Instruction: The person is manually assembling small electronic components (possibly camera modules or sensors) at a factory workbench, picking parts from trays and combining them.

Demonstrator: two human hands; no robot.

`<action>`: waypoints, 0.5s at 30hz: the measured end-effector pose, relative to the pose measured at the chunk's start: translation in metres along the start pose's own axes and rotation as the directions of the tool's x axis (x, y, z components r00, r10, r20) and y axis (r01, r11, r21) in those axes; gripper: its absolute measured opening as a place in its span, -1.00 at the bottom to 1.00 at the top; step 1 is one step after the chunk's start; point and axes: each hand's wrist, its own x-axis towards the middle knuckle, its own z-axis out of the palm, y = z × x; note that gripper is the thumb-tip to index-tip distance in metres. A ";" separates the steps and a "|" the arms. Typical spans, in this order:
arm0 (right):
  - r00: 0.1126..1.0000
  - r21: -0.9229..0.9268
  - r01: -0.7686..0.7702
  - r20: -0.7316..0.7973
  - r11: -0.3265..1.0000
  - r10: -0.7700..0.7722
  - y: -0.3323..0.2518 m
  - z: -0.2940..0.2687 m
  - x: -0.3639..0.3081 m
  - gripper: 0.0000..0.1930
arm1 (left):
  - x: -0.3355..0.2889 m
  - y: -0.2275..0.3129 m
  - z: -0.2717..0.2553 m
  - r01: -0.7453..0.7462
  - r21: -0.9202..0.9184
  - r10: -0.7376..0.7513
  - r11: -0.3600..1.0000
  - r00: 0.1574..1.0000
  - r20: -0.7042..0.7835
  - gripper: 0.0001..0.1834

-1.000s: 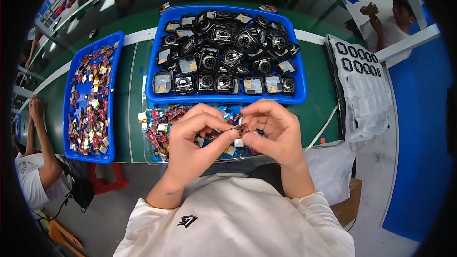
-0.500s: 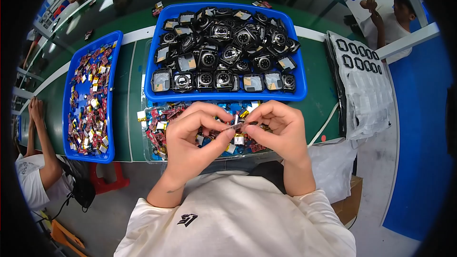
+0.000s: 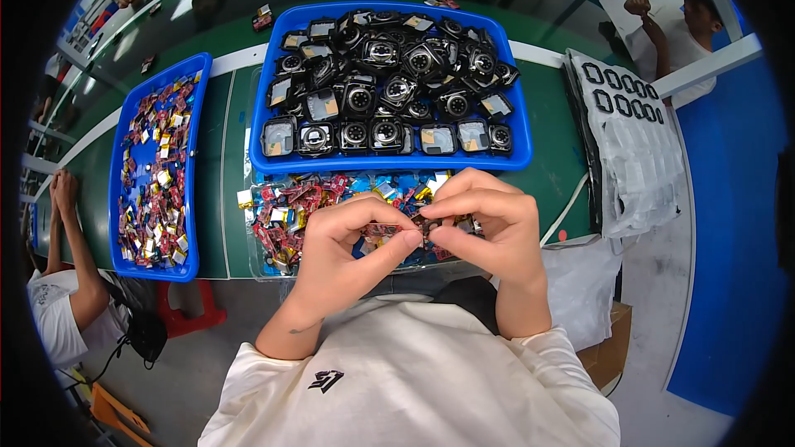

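Note:
My left hand [image 3: 352, 240] pinches a small reddish circuit board [image 3: 383, 230] between thumb and forefinger. Facing it, my right hand [image 3: 489, 223] has thumb and fingertips closed on a small dark part [image 3: 426, 223] that meets the board's end. The fingertips of both hands almost touch, so the join between the pieces is hidden. Under my hands lies a clear plastic tray [image 3: 258, 263] heaped with red circuit boards, blue film and small silver-and-yellow battery cells. Just beyond it, a blue tray [image 3: 397, 167] holds many black smartwatch cases [image 3: 361, 99].
To the left stands a second blue tray [image 3: 197, 199] of boards and cells on the green table [image 3: 228, 132]. At right is a stack of clear blister trays [image 3: 638, 165] with black frames on top. A white cable [image 3: 568, 211] lies nearby. Other people sit at left and far right.
Both hands have turned slightly, and the right hand has shifted a little to the right. More of the reddish board now shows beside my left fingers; a white cell seen below the fingertips is now covered.

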 end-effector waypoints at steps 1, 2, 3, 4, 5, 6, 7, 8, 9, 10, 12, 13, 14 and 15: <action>1.000 0.000 0.000 -0.001 1.000 0.000 0.000 0.001 -0.001 -0.79 | 0.000 0.002 0.000 0.016 -0.076 -0.017 0.997 1.000 -0.011 -0.94; 0.996 0.169 -0.068 -0.043 0.983 0.076 -0.001 0.003 -0.003 -0.80 | 0.000 0.002 0.000 0.016 -0.075 -0.017 0.997 1.000 -0.013 -0.94; 0.985 0.335 -0.125 -0.072 0.934 0.158 -0.001 0.004 -0.004 -0.81 | 0.000 0.003 0.000 0.006 -0.089 -0.008 0.996 1.000 -0.015 -0.94; 0.985 0.337 -0.126 -0.070 0.933 0.158 0.001 0.004 -0.004 -0.81 | -0.001 0.003 0.000 -0.003 -0.102 0.001 0.995 1.000 -0.017 -0.94; 0.990 0.366 -0.097 -0.062 0.926 0.128 0.003 0.003 -0.005 -0.84 | 0.000 0.003 0.001 -0.004 -0.103 0.002 0.995 1.000 -0.015 -0.94; 0.994 0.395 -0.068 -0.056 0.916 0.098 0.004 0.003 -0.006 -0.86 | 0.000 0.004 0.001 0.011 -0.117 -0.013 0.993 1.000 -0.019 -0.94; 0.993 0.393 -0.067 -0.058 0.917 0.098 0.006 0.002 -0.007 -0.86 | 0.000 0.004 0.002 0.026 -0.131 -0.029 0.991 0.999 -0.022 -0.94; 0.997 0.416 -0.043 -0.047 0.908 0.068 0.009 0.003 -0.007 -0.87 | -0.001 0.004 0.002 0.026 -0.129 -0.029 0.991 0.999 -0.024 -0.94; 0.999 0.439 -0.019 -0.036 0.898 0.038 0.010 0.003 -0.007 -0.89 | -0.001 0.003 0.002 0.035 -0.125 -0.040 0.992 0.999 -0.032 -0.94; 0.999 0.441 -0.018 -0.035 0.898 0.038 0.010 0.004 -0.007 -0.89 | -0.002 0.002 0.002 0.045 -0.120 -0.050 0.992 0.998 -0.041 -0.93; 0.994 0.427 -0.046 -0.069 0.903 0.083 0.008 0.007 -0.008 -0.92 | -0.002 0.002 0.003 0.069 -0.124 -0.076 0.990 0.996 -0.051 -0.93; 0.994 0.426 -0.046 -0.070 0.903 0.083 0.008 0.008 -0.007 -0.92 | -0.002 0.002 0.003 0.092 -0.128 -0.100 0.987 0.993 -0.061 -0.93; 0.992 0.456 -0.058 -0.077 0.888 0.104 0.007 0.009 -0.007 -0.93 | -0.002 0.002 0.003 0.092 -0.128 -0.100 0.987 0.993 -0.060 -0.93; 0.989 0.485 -0.069 -0.084 0.872 0.125 0.007 0.010 -0.006 -0.94 | -0.002 0.001 0.003 0.081 -0.128 -0.087 0.988 0.995 -0.041 -0.93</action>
